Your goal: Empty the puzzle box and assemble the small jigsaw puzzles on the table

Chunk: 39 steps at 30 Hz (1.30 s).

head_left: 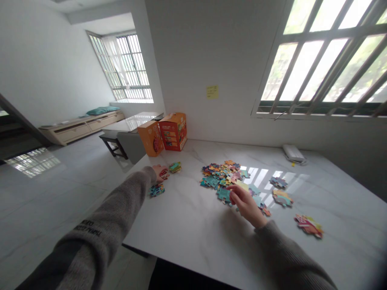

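On the table's left side, my left hand has its fingers closed over a red-and-white jigsaw puzzle piece; its fingertips are partly hidden. Close to that hand lie a small group of green-and-yellow puzzle pieces and a blue-teal group. My right hand is at the front of the large puzzle heap, thumb and forefinger pinched at the edge of a teal puzzle piece. Part of the heap is hidden behind this hand.
Separate clusters of puzzle pieces lie to the right: a grey-blue one, a yellow-and-grey one and a red-and-yellow one. Orange puzzle boxes stand at the back left. A white packet lies near the wall.
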Each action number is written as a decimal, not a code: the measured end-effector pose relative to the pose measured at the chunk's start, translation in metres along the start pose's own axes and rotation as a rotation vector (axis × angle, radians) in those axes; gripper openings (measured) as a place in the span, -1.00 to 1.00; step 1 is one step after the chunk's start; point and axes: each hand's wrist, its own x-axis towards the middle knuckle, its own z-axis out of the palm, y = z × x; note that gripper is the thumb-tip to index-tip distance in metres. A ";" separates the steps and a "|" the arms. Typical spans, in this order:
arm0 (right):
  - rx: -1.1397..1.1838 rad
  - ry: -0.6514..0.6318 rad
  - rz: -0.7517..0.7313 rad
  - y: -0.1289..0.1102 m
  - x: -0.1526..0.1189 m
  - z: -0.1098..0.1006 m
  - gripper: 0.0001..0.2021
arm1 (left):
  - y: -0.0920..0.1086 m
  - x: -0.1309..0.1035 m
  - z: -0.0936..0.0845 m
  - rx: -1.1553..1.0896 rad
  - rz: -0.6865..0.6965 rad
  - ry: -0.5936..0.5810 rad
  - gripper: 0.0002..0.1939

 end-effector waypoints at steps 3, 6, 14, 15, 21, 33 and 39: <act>-0.003 -0.003 0.012 0.003 0.001 -0.001 -0.66 | -0.002 0.007 -0.006 -0.026 0.037 -0.095 -0.32; -0.001 -0.003 0.019 0.005 0.002 -0.002 -0.67 | -0.006 0.010 -0.008 -0.044 0.055 -0.102 -0.28; -0.027 0.070 -0.028 0.003 0.005 -0.010 -0.75 | 0.013 0.005 -0.022 -0.054 0.082 0.119 -0.24; -0.080 0.088 -0.043 0.004 0.006 -0.012 -0.76 | 0.027 0.006 -0.024 -0.074 0.117 0.166 -0.32; -0.633 0.068 -0.283 0.011 0.006 -0.015 -0.83 | 0.160 -0.001 -0.007 -0.259 0.605 0.194 -0.67; -0.914 -0.014 -0.242 0.024 0.007 -0.012 -0.54 | 0.261 -0.025 0.056 -0.455 0.597 0.271 -0.45; -0.575 0.031 -0.245 0.023 0.009 -0.012 -0.91 | 0.263 -0.026 0.056 -0.760 0.611 0.380 -0.95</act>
